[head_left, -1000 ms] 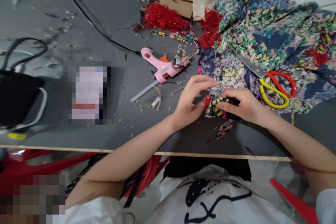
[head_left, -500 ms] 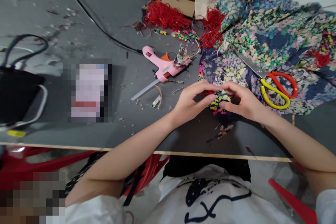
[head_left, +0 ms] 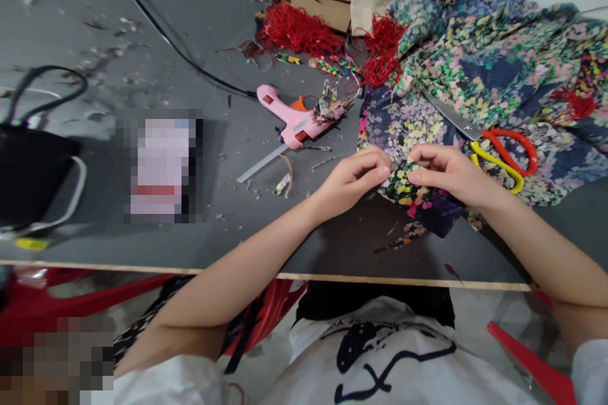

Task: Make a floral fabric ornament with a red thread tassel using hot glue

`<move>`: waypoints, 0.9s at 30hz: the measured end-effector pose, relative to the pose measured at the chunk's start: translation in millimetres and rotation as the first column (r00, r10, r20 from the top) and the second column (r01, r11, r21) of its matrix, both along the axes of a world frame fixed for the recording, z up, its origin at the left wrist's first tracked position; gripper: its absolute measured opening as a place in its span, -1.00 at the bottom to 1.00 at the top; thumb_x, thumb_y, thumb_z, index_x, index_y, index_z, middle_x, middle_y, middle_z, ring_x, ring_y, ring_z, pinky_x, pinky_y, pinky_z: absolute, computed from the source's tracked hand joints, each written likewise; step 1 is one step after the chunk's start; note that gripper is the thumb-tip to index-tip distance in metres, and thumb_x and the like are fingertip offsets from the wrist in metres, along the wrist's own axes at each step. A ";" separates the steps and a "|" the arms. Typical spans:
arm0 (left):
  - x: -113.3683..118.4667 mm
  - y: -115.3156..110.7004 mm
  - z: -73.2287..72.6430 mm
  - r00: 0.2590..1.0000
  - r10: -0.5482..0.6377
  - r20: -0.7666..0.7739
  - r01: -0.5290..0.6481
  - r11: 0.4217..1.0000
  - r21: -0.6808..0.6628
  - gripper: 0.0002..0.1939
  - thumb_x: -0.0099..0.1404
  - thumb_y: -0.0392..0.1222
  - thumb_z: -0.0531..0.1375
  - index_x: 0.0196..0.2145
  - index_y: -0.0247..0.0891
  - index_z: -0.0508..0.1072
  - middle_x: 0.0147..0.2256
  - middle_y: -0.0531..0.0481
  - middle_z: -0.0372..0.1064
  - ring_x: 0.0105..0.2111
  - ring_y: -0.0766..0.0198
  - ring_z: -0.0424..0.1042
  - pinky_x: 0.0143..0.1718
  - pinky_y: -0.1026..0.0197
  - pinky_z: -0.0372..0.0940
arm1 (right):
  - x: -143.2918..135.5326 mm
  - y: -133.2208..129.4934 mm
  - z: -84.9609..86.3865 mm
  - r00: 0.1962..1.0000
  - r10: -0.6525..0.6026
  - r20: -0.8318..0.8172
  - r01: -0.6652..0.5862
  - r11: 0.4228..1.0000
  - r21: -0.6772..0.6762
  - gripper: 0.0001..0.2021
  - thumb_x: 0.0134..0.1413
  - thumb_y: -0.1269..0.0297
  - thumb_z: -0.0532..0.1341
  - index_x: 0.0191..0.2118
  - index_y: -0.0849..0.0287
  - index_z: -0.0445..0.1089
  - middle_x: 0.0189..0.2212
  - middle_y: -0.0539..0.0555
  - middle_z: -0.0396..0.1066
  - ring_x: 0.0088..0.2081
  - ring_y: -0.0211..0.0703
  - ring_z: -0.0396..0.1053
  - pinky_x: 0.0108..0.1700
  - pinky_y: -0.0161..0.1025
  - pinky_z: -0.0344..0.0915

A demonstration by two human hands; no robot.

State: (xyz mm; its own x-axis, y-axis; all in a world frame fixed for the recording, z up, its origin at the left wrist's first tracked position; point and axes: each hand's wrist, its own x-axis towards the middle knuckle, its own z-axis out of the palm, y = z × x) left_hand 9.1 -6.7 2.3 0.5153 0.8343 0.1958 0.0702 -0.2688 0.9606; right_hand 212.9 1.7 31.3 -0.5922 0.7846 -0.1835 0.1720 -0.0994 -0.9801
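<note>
Dark cloth with a bright flower print (head_left: 427, 209) lies bunched near the table's front edge. My left hand (head_left: 358, 177) pinches the left end of it between thumb and fingers. From the right, my right hand (head_left: 444, 171) grips the same cloth, with thumb and fingertips a short way from my left hand. Beneath and behind spreads a larger flowered fabric (head_left: 494, 69). Scissors (head_left: 503, 152) with one red and one yellow handle rest on it, just right of my right hand. A pink glue gun (head_left: 289, 117) lies up and left of my left hand.
Red thread bundles (head_left: 301, 31) and cardboard (head_left: 327, 3) are at the back. A black cable (head_left: 166, 41) runs to the glue gun. At the left are a blurred-out phone (head_left: 161, 168) and a black bag (head_left: 35, 171). Scraps litter the grey table (head_left: 256, 228).
My hands have moved slightly apart, my right hand shifting right. More of the flowered cloth now shows between and below them, its dark corner spread toward the front edge.
</note>
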 end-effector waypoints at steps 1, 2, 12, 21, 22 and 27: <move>-0.2 0.6 -1.2 1.000 -0.013 0.013 0.013 1.000 0.013 -0.57 0.36 0.09 0.05 -0.53 -0.27 0.29 -0.38 -0.05 0.36 -0.33 0.30 0.35 -0.23 0.24 0.30 | 0.7 1.3 0.7 1.000 -0.011 -0.014 0.011 0.999 -0.034 -0.74 -0.05 0.20 0.32 -0.47 0.18 0.22 -0.58 -0.16 0.02 -0.55 -0.43 -0.03 -0.51 -0.40 -0.03; -0.4 0.8 -3.0 1.000 -0.016 0.016 0.015 1.000 0.022 -0.58 0.37 0.06 0.03 -0.53 -0.27 0.30 -0.33 -0.08 0.39 -0.28 0.29 0.38 -0.16 0.22 0.31 | 1.2 2.2 1.0 0.999 -0.034 -0.027 0.032 0.997 -0.068 -0.75 -0.08 0.22 0.33 -0.47 0.18 0.22 -0.58 -0.16 0.04 -0.55 -0.43 -0.01 -0.50 -0.40 -0.01; -2.0 -7.2 -16.9 0.895 0.442 0.066 -0.445 0.868 0.221 -0.63 0.38 0.10 -0.01 -0.13 -0.23 0.38 -0.19 -0.07 0.37 -0.21 0.28 0.40 -0.15 0.24 0.35 | -4.9 -4.4 -10.1 0.919 -0.379 -0.105 0.314 0.868 -0.385 -0.70 -0.22 0.35 0.30 -0.31 0.11 0.22 -0.60 -0.20 0.16 -0.61 -0.41 0.15 -0.54 -0.41 0.16; 1.0 -10.1 -11.9 0.917 0.370 -0.150 -0.297 0.883 0.363 -0.81 0.26 -0.09 0.22 -0.26 -0.28 0.45 -0.52 0.14 0.38 -0.57 0.48 0.29 -0.48 0.41 0.23 | -5.1 -10.1 -18.5 0.928 -0.372 -0.018 0.362 0.890 0.276 -0.75 -0.09 0.30 0.28 -0.26 0.11 0.23 -0.31 -0.02 0.27 -0.32 -0.28 0.30 -0.24 -0.26 0.33; 1.2 -9.3 -11.7 0.922 0.357 -0.149 -0.284 0.886 0.366 -0.82 0.25 -0.11 0.23 -0.27 -0.28 0.47 -0.52 0.13 0.40 -0.57 0.48 0.30 -0.48 0.42 0.22 | -3.2 -9.2 -17.1 0.911 -0.412 -0.014 0.379 0.824 0.422 -0.72 -0.07 0.32 0.27 -0.20 0.10 0.24 -0.23 0.02 0.29 -0.23 -0.23 0.32 -0.13 -0.21 0.33; 1.9 -8.1 -10.2 0.939 0.322 -0.121 -0.252 0.883 0.396 -0.88 0.25 -0.18 0.23 -0.30 -0.28 0.49 -0.51 0.11 0.43 -0.57 0.46 0.31 -0.48 0.41 0.24 | -2.1 -10.4 -8.4 0.954 -0.250 0.167 0.105 0.799 0.592 -0.76 0.02 0.36 0.22 -0.15 0.10 0.28 -0.20 0.06 0.39 -0.13 -0.14 0.37 -0.06 -0.18 0.31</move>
